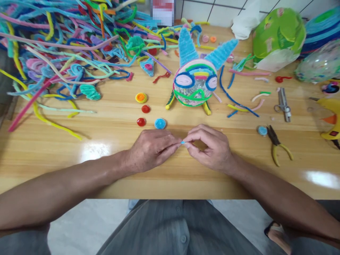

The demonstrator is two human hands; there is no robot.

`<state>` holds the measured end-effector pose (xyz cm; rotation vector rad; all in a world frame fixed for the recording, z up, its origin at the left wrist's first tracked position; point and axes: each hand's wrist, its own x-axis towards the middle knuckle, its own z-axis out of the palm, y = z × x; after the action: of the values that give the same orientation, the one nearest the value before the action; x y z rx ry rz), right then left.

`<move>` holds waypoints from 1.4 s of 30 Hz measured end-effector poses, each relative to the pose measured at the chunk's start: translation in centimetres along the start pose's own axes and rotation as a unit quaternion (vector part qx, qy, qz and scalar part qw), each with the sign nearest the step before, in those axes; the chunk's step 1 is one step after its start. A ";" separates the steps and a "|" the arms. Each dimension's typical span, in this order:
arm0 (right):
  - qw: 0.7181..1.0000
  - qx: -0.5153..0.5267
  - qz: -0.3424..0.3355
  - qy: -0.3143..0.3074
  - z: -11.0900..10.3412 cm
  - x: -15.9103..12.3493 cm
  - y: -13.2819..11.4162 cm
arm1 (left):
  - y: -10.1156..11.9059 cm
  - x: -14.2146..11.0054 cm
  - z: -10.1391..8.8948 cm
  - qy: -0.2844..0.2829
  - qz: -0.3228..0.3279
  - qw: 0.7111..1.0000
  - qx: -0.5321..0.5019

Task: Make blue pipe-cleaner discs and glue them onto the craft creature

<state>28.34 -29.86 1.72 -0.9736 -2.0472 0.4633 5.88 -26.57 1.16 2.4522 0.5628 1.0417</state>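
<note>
My left hand (156, 148) and my right hand (208, 147) meet over the front of the table, thumbs and forefingers pinched. Between the fingertips shows a tiny bit of light-blue pipe cleaner (183, 142); the fingers hide the rest of it. Just beyond my left hand lies a blue pipe-cleaner coil (160, 123), with two red coils (141, 122) and a yellow-orange coil (141, 97) near it. Behind my hands stands a round figure (195, 92) with tall blue ears, coiled eyes, a green-outlined mouth and yellow-tipped legs.
A tangled heap of pipe cleaners (66, 53) covers the back left. To the right lie yellow-handled pliers (277, 143), another blue coil (262, 130), a metal clip-like tool (284, 104) and a yellow glue gun (332, 117). A green wrapped ball (278, 37) stands at the back right.
</note>
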 end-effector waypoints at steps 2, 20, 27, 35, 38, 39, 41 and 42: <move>1.000 -0.002 0.001 -0.004 0.0 0.0 0.0 | 0.0 0.0 0.0 0.000 0.000 1.000 0.000; 1.000 0.007 0.001 0.005 0.1 -0.1 0.1 | 0.0 0.1 0.0 0.004 -0.017 1.000 -0.019; 1.000 0.008 0.006 -0.005 0.0 0.0 0.0 | 0.0 0.1 0.0 -0.002 -0.010 1.000 -0.015; 1.000 0.015 0.025 0.000 0.0 -0.1 0.0 | -0.1 0.1 0.1 0.012 -0.005 1.000 -0.024; 1.000 0.013 0.025 0.004 0.0 -0.1 0.0 | -0.1 0.1 0.1 0.012 -0.008 1.000 -0.023; 1.000 0.012 0.022 0.004 0.0 -0.1 0.0 | -0.1 0.1 0.1 0.014 -0.010 1.000 -0.022; 1.000 0.009 0.013 0.003 0.0 -0.1 0.1 | -0.1 0.1 0.1 0.016 -0.012 1.000 -0.024; 1.000 0.008 0.009 0.000 -0.1 -0.1 0.1 | -0.1 0.1 0.1 0.016 -0.013 0.999 -0.026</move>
<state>28.45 -29.90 1.66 -0.9827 -2.0332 0.4886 6.02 -26.51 1.06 2.3821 0.5688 1.0736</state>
